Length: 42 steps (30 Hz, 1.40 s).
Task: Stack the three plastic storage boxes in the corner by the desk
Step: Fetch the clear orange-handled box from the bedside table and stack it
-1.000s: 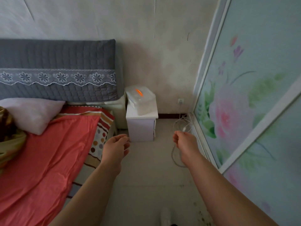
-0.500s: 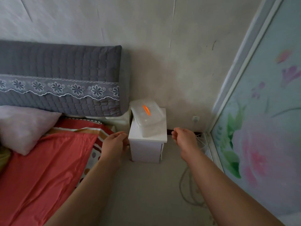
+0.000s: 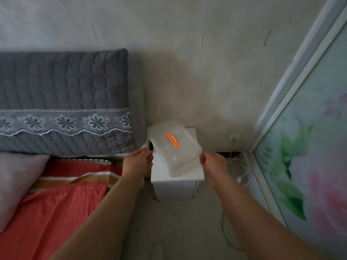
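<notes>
Up close, the translucent white storage box (image 3: 173, 147) bears an orange handle (image 3: 172, 139); both hands' fingers (image 3: 203, 158) curl empty.

A translucent plastic storage box with an orange handle (image 3: 173, 147) sits on top of a small white bedside cabinet (image 3: 176, 180), turned askew to the cabinet's edges. The cabinet stands against the back wall, just beside the bed with the red sheet (image 3: 56, 207) on its left. A grey quilted headboard (image 3: 63, 102) rises behind the bed, and a pale pink pillow (image 3: 16, 184) lies on it at far left. Right of the cabinet, a white wall socket (image 3: 234, 136) sits low on the wall, with white cables (image 3: 238, 166) on the floor below it. A flower-printed sliding panel (image 3: 309, 166) closes the right side. The left hand (image 3: 138, 163) is at the box's left side, the right hand (image 3: 214, 163) at its right.
</notes>
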Available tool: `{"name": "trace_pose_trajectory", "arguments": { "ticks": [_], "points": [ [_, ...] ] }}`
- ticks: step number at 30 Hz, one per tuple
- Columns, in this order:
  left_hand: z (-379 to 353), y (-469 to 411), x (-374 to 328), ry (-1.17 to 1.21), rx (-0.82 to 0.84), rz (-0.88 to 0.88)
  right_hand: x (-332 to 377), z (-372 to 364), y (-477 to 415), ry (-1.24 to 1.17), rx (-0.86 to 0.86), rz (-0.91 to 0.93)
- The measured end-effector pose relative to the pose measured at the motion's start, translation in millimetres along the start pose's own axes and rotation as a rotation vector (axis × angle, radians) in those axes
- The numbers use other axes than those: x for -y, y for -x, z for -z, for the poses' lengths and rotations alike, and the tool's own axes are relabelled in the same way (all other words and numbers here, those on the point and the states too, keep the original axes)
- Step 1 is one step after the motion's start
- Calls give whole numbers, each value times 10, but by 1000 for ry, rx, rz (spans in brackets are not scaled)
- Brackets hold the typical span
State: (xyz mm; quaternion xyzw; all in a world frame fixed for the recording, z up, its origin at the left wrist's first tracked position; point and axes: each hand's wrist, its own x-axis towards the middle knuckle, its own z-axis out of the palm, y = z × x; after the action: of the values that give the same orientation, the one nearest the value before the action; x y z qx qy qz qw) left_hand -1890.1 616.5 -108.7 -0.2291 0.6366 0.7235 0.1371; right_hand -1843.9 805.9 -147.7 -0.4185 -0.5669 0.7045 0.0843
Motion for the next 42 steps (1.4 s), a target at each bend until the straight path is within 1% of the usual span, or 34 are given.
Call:
{"name": "trace_pose_trajectory", "arguments": {
  "ticks": [5, 9, 12, 16, 19, 22, 25, 31, 34, 37, 42],
  "points": [
    [-177, -803, -288, -135, 60, -15, 17, -442, -444, -23, -57, -66],
    [-313, -1284, -282, -230, 84, 18, -48, -564, -667, 48, -67, -102],
    [-496, -1673, -240, -311, 112, 18, -110, -644, -934, 50, -113, -139],
    [-697, -2044, -204, -477, 133, -42, -184, -737, -1259, 85, -168, -178],
    [-880, -2295, -168, -599, 131, -95, -283, -831, -1562, 201, -208, -186],
    [-1055, -2550, -117, -739, 143, -151, -404, -895, -1805, 244, -201, -191],
    [-1207, -2795, -55, -863, 166, -182, -560, -941, -2009, 255, -216, -238],
    [-1406, -3418, 81, -1125, 209, -200, -869, -1135, -2342, 206, -277, -351],
    [-1514, -3676, 112, -1169, 222, -186, -949, -1229, -2404, 132, -331, -387],
    [-1641, -4031, 168, -1241, 245, -216, -1077, -1358, -2515, 59, -395, -417],
    [-1698, -4554, 331, -1352, 263, -262, -1234, -1547, -2642, 48, -484, -447]
  ]
}}
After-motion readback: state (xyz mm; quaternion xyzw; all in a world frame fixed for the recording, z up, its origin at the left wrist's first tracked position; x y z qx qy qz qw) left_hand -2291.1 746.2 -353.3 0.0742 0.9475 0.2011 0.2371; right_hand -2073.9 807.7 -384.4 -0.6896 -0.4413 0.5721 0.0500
